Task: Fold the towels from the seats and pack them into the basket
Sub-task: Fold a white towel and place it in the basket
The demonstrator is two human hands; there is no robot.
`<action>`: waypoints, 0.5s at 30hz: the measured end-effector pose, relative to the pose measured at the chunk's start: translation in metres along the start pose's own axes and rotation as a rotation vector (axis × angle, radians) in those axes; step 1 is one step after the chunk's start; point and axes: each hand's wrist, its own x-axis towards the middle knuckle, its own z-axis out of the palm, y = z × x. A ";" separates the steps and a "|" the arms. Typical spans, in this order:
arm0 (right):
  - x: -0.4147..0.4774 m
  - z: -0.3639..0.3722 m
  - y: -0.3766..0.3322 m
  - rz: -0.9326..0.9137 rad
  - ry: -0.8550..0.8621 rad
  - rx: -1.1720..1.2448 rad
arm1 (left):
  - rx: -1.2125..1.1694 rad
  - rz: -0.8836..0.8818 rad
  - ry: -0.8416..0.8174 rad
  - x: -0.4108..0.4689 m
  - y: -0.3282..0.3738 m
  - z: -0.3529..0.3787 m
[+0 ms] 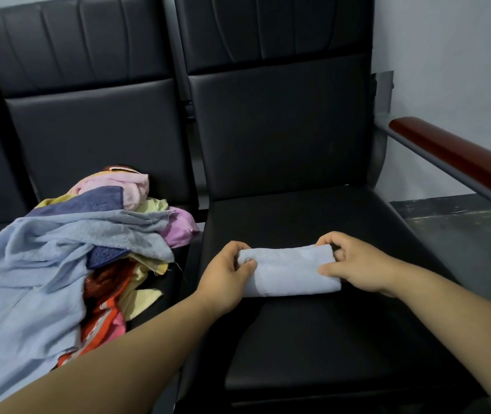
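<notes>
One light blue towel [290, 271] lies folded small on the right seat [313, 339], its ends pinched in the grip of the left hand [226, 279] and right hand [354, 264], while a heap of unfolded towels [73, 249] waits on the neighbouring seat [94, 138] and no basket shows, so most of the work seems left

**Black seats against a pale wall**

2 black padded vinyl seats [283, 130] stand side by side with their backs to a plain grey-white wall [447, 40]. A reddish-brown wooden armrest [453, 153] on a grey metal frame [411, 141] flanks the right one, above dark grey floor [447, 216].
</notes>
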 end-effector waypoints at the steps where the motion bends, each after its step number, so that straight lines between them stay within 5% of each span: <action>1: 0.001 0.001 0.000 -0.002 0.014 -0.016 | 0.010 -0.008 0.012 0.002 0.000 0.001; 15: 0.041 0.009 -0.012 0.123 0.196 -0.138 | 0.340 -0.040 0.124 0.028 0.005 0.014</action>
